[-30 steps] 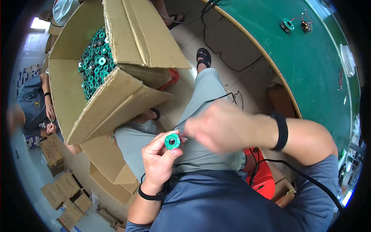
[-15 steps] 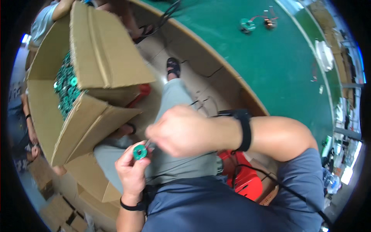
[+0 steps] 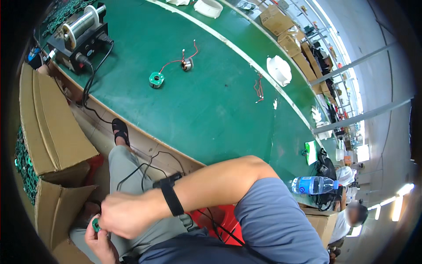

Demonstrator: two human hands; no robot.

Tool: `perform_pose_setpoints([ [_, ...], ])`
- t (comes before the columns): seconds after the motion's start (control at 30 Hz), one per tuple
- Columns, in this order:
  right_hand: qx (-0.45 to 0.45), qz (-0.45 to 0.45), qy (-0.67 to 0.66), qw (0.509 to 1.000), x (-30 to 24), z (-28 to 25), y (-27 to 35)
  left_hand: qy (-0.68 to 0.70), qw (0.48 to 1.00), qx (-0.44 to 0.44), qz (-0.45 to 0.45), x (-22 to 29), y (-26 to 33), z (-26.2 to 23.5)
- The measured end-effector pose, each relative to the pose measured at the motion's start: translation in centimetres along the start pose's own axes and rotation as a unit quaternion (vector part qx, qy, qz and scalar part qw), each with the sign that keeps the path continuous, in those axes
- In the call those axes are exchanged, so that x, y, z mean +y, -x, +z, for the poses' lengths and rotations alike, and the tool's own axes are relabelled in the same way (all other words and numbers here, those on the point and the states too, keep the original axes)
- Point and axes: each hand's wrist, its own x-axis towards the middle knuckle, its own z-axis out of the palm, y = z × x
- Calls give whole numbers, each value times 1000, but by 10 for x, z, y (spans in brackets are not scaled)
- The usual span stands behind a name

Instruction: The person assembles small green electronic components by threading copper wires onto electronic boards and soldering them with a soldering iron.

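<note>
Two hands are meeting low over the person's lap, at the lower left of the view. The left hand (image 3: 102, 241) is pinching a small green ring-shaped part (image 3: 95, 225), while the right hand (image 3: 124, 213) is curling over it, fingers bent and touching the part. An open cardboard box (image 3: 52, 132) is crowding the left edge, its flaps standing just beside the knees and leaving little room there. The green counter (image 3: 211, 110) is curving away above, its wooden front edge running diagonally past the lap. A green coil (image 3: 156, 79) and a wire spool machine (image 3: 81, 33) are sitting well apart on the counter. A water bottle (image 3: 313, 185) is lying near its right edge.
</note>
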Motion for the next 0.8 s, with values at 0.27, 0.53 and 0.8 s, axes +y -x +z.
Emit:
perform_pose_setpoints([
  [0.27, 29, 5, -31, 999, -3, -6, 5, -109, 992, -29, 50, 17, 4, 3],
  [0.53, 52, 14, -25, 998, 6, -12, -1, -91, 995, -41, 23, 10, -3, -3],
  [0.8, 26, 46, 8, 999, 6, -13, -2, -78, 995, -38, 40, 11, -2, 5],
])
